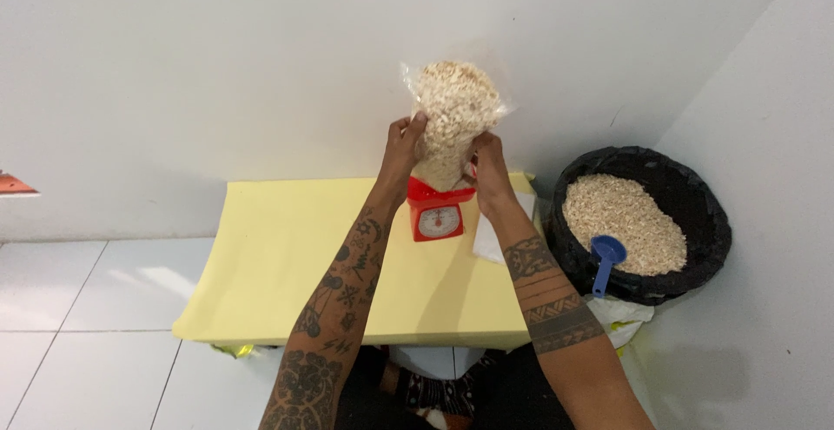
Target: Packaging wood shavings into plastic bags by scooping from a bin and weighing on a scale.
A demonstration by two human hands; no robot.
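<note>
While both hands, left point(405, 142) and right point(488, 162), are gripping the clear bag of pale flakes point(449, 117) upright on the red scale point(438, 213), steadying it gently is keeping the reading true.

A low yellow table point(278, 256) on white floor tiles point(78, 308) bears a red scale point(437, 217).

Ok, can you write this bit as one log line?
left hand: grips bag of puffed grain | right hand: grips bag | bag: upright on red scale | blue scoop: in basket
</note>
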